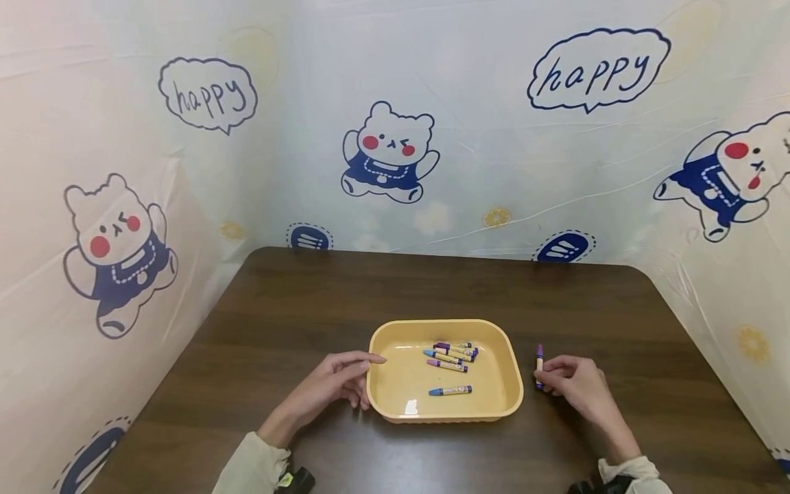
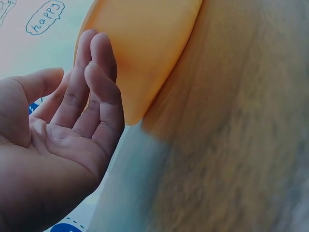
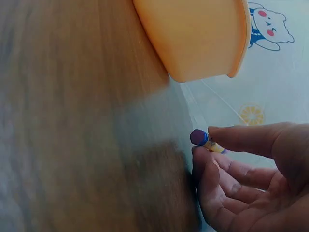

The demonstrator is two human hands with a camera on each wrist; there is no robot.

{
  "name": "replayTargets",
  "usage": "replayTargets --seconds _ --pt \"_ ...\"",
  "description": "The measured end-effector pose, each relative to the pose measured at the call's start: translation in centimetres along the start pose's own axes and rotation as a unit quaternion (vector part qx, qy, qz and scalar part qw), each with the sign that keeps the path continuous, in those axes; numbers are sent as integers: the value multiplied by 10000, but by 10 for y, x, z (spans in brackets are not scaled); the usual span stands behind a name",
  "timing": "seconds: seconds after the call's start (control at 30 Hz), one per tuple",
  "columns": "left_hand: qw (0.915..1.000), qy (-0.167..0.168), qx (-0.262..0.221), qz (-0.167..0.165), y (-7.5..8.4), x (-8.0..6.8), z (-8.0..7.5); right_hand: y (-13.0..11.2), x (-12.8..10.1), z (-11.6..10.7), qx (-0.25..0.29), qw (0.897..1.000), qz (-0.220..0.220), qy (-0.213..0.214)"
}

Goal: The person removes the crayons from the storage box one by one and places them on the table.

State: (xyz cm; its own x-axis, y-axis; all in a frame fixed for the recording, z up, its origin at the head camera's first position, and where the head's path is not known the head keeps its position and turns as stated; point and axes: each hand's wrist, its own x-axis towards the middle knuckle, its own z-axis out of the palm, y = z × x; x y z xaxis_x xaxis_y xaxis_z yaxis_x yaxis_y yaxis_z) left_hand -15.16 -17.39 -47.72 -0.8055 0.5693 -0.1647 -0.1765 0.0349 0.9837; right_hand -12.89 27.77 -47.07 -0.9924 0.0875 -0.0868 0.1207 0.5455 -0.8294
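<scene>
A yellow tray [image 1: 444, 408] sits on the table with several crayons inside, one blue crayon [image 1: 450, 390] apart from the cluster. My left hand [image 1: 333, 384] is at the tray's left side, index finger reaching over the rim and the other fingers by the outer wall. In the left wrist view the left hand's fingers [image 2: 104, 55] are loosely bent beside the wall, thumb apart. To the right of the tray, my right hand [image 1: 577, 384] pinches a purple crayon [image 1: 540, 360] between thumb and fingers. The right wrist view shows that crayon's end [image 3: 198, 137] poking out from the fingertips.
The crayon cluster [image 1: 453, 355] lies in the tray's upper right part, with purple, blue and pink tips. The dark wooden table [image 1: 296, 295] runs back to a light curtain [image 1: 469, 171] printed with cartoon bears, which also hangs along both sides.
</scene>
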Motion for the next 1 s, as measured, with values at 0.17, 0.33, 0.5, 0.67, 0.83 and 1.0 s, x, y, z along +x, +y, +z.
replayTargets --seconds 0.17,0.33,0.5,0.67,0.83,1.0 --pt "10000 -38 -75 -39 -1 -1 2 3 -1 2 -341 9992 130 172" --pt "10000 -12 -95 -2 -1 -2 3 4 1 5 -702 9970 -14 340" --pt "10000 20 -90 -5 -1 -2 3 3 2 6 -856 9956 -144 360" --pt "10000 27 -41 -44 -1 -2 3 2 1 6 -829 9959 -154 312" --pt "10000 22 -25 -44 -1 -1 2 3 0 6 -814 9962 -187 247" --pt "10000 -3 -19 -43 -1 -1 1 4 -2 6 -700 9971 -196 215"
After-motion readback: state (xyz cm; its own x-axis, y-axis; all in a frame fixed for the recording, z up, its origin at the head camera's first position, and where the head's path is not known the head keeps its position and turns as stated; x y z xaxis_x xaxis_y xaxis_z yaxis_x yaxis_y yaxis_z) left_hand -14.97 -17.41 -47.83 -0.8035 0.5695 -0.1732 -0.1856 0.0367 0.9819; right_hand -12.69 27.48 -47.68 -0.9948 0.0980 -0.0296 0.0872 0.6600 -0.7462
